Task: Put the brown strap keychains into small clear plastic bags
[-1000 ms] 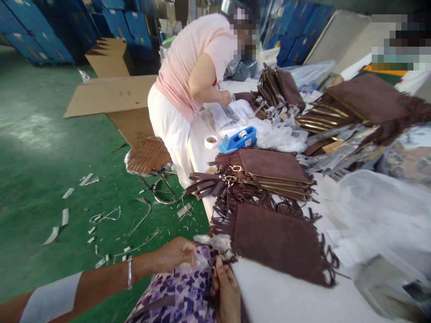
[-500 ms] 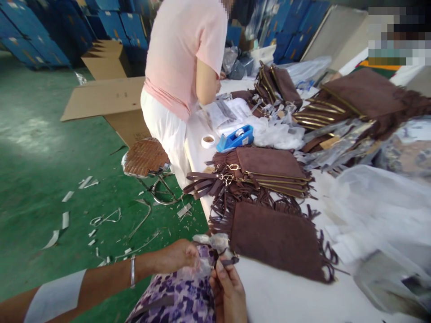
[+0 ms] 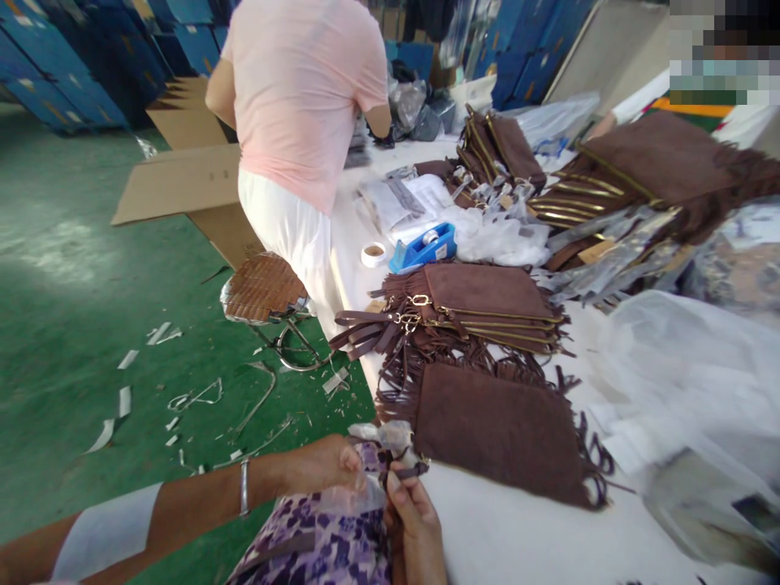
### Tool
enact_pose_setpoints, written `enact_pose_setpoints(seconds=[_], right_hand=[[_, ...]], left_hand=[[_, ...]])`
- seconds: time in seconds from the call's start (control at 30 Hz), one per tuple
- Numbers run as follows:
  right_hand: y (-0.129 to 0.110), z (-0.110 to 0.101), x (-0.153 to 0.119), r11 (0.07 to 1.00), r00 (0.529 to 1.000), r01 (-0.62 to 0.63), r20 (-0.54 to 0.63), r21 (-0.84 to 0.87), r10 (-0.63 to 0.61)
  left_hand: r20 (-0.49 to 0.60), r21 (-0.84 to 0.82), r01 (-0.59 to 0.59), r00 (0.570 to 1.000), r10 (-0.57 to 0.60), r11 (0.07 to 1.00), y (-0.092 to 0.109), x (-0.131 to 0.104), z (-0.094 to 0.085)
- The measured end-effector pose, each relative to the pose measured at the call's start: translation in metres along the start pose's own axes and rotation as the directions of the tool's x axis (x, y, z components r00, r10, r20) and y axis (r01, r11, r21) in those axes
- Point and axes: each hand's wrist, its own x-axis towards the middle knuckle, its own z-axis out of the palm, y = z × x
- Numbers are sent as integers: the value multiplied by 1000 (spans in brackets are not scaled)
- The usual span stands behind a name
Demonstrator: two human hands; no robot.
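Observation:
My left hand [image 3: 326,467], with a silver bangle at the wrist, is closed on crumpled clear plastic [image 3: 366,490] above my lap. My right hand [image 3: 415,512] pinches a dark brown strap [image 3: 409,471] close beside it, at the table's near edge. More clear wrapping [image 3: 390,435] lies just above both hands. A brown fringed bag [image 3: 500,435] rests flat on the white table [image 3: 487,536], right of my hands. Behind it sits a stack of similar bags [image 3: 487,292] with gold zips and wrist straps [image 3: 366,331].
A blue tape dispenser [image 3: 423,248] and a tape roll [image 3: 373,253] are farther back. A person in pink [image 3: 305,97] stands at the table's left side near a stool [image 3: 265,288] and cartons [image 3: 183,183]. Plastic sheeting [image 3: 688,374] covers the right.
The person in pink has shifted left and turned their back more towards me. Both my hands stay nearly in place, still holding the plastic and strap.

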Motion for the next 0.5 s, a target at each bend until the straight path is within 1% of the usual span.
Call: enact_pose_setpoints(seconds=[0.07, 0.17, 0.23, 0.37, 0.5], right_hand=[[0, 1, 0, 1000, 999, 23, -31, -21, -24], [-1, 2, -2, 990, 990, 87, -103, -107, -98], [-2, 4, -4, 983, 984, 104, -130, -149, -124], [-4, 6, -6, 989, 977, 115, -169, -98, -130], [-3, 9, -6, 991, 976, 129, -171, -43, -135]], left_hand=[[-2, -13, 5, 1000, -5, 1000, 0, 1, 1], [3, -35, 11, 1000, -11, 999, -1, 3, 2], [5, -53, 18, 1000, -18, 998, -1, 3, 5], [-14, -96, 33, 999, -35, 995, 3, 2, 13], [-14, -117, 33, 999, -35, 993, 3, 2, 20]])
